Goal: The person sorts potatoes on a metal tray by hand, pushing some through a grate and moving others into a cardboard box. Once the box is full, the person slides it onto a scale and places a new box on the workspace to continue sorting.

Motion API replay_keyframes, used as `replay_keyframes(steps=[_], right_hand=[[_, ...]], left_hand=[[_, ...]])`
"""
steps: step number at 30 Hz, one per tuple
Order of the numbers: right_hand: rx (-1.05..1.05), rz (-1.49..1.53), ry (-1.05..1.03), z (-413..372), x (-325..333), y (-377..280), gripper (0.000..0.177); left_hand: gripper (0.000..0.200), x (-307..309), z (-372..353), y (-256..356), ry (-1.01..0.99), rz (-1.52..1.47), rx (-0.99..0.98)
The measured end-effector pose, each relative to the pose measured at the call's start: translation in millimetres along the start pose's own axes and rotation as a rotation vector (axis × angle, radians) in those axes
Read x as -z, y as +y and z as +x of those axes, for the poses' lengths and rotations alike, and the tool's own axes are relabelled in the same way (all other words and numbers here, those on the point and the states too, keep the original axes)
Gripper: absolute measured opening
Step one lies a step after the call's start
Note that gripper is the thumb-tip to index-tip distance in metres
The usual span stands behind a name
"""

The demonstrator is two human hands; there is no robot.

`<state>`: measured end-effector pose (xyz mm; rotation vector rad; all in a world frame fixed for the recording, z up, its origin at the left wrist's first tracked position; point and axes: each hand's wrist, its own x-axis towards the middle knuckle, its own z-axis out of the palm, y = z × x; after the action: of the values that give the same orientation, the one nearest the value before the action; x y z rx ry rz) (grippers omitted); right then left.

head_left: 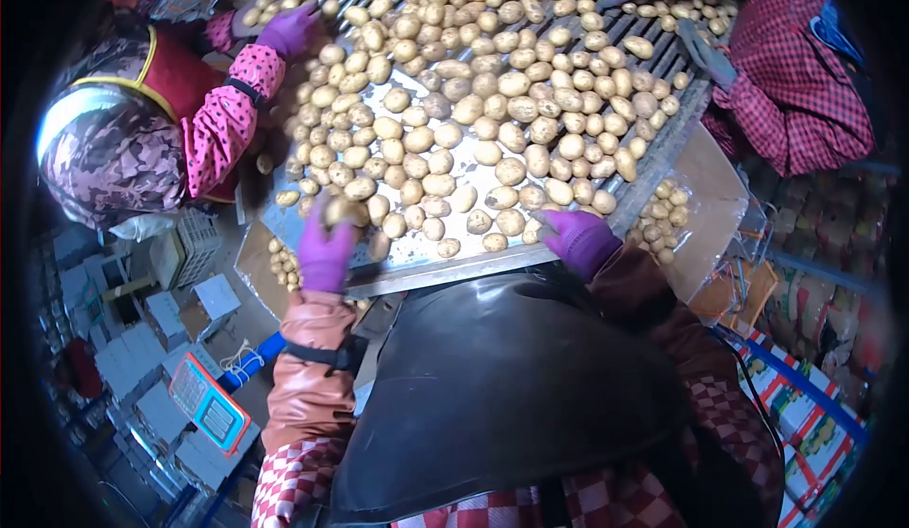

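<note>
Many potatoes (512, 84) cover a sloping metal sorting table (454, 268) with dark slats toward the back. My left hand (327, 249), in a purple glove, is at the table's near left edge, its fingers closed round a potato (343, 212) that is slightly blurred. My right hand (579, 240), gloved the same way, rests at the near right edge, its fingertips beside a small potato (532, 232). Its fingers are bent and partly hidden, and whether they hold anything is unclear.
Two co-workers reach in, one at the left (220, 130), one at the right (791, 78). Cardboard boxes holding potatoes (663, 215) stand below both table sides. A scale (209, 403) is at the lower left; printed cartons (805, 424) lie lower right.
</note>
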<state>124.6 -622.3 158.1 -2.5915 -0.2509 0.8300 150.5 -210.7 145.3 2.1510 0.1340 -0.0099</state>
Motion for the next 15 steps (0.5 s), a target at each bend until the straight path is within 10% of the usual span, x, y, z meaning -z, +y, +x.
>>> replay_keyframes(steps=[1,5,7,8,9,15], right_hand=[[-0.021,-0.033,-0.019,6.4,-4.7,-4.8,0.040],[0.086,-0.269,-0.071,20.9,-23.3,-11.6,0.037],[0.270,-0.484,-0.114,21.0,-37.3,-5.6,0.037],[0.131,-0.405,-0.133,22.7,-35.0,-14.0,0.037],[-0.013,-0.323,-0.147,27.4,-29.7,-26.7,0.038],[-0.129,-0.204,0.035,27.0,-50.9,-20.6,0.045]], left_hand=[[0.056,26.4,-2.1,-18.6,0.126,0.050,0.307],[0.045,61.8,-25.6,-43.0,0.201,0.775,0.017],[0.035,13.7,-27.0,-23.2,0.006,0.330,-0.118],[0.035,-10.2,-31.0,7.5,-0.207,0.204,0.113],[0.036,-36.5,-34.3,15.5,-0.230,0.110,-0.110],[0.044,-130.5,-37.1,31.2,-0.728,0.550,-0.039]])
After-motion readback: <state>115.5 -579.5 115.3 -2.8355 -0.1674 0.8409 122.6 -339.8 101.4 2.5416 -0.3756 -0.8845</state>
